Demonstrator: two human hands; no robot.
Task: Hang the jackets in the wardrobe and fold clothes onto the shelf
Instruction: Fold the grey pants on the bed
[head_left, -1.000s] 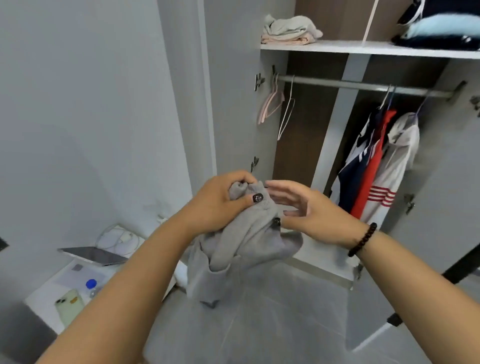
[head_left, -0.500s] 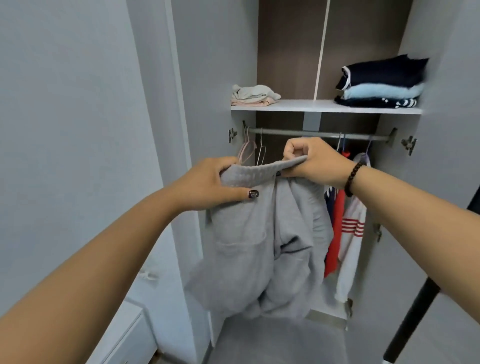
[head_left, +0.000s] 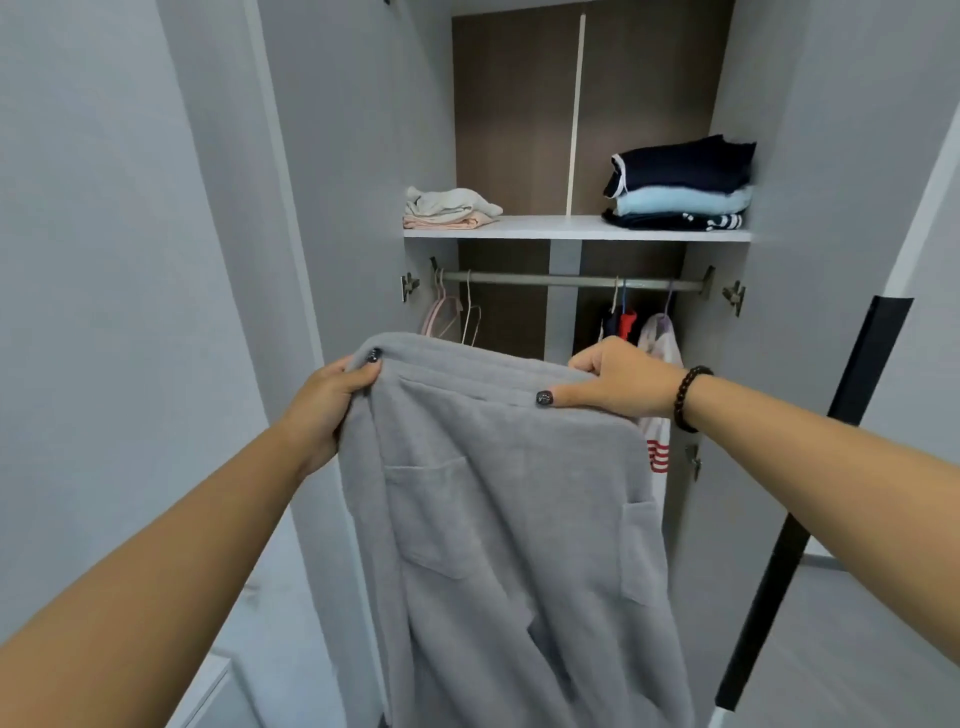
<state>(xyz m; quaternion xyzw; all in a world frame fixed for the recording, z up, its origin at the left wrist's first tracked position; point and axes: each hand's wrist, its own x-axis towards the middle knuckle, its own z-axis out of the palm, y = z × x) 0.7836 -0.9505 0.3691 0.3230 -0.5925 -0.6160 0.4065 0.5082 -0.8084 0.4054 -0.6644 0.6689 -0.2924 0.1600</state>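
We see both hands (left hand (head_left: 324, 402), right hand (head_left: 615, 382)) gripping the grey trousers' waistband (head_left: 467, 366) before the wardrobe shelf (head_left: 550, 228).

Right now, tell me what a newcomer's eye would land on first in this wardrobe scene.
First, the grey garment, held up in the middle foreground by its top edge, the left hand gripping one corner and the right hand the other. Behind it stands the open wardrobe: on the white shelf a dark and light blue folded stack sits at right, a pale pile at left. Below, the rail carries empty hangers on the left and hung jackets on the right.
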